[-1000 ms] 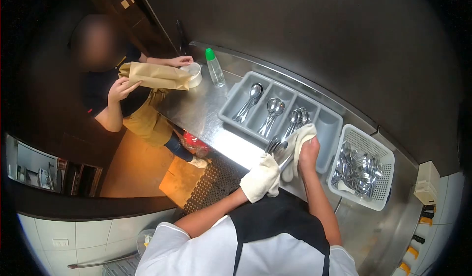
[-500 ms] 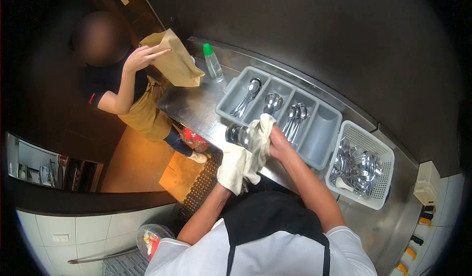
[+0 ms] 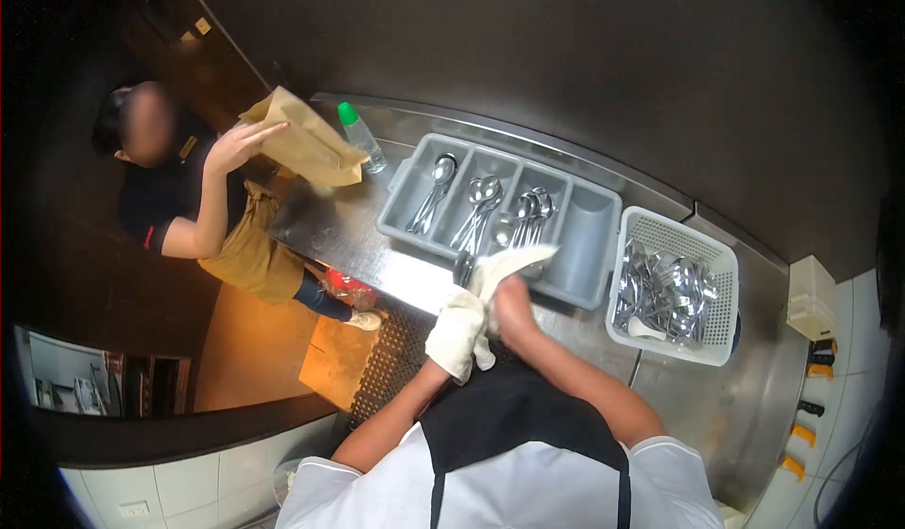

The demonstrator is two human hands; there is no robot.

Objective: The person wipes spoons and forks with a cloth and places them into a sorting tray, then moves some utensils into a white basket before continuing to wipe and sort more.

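Note:
A white cloth (image 3: 517, 263) is bunched over and between my hands, in front of the grey cutlery tray (image 3: 586, 295). My left hand (image 3: 456, 329) is wrapped in it, its fingers hidden. Dark, shiny spoon bowls (image 3: 463, 268) stick out above the cloth on that side. My right hand (image 3: 514, 305), a little blurred, is closed on the other part of the cloth. Just beyond it, spoons lie in three compartments of the tray: a left group (image 3: 440, 175), a middle group (image 3: 483, 195) and a third group (image 3: 534, 206).
Right of the tray stands a white perforated basket (image 3: 721, 293) full of mixed cutlery. A green-capped bottle (image 3: 362, 140) stands on the steel counter (image 3: 325, 229). At left, a co-worker (image 3: 203, 194) holds a brown paper bag (image 3: 306, 142). Orange-handled tools (image 3: 803, 435) hang at far right.
My right hand and the cloth have moved down and left, away from the tray. The spoons at my left hand show less. The whole view has shifted.

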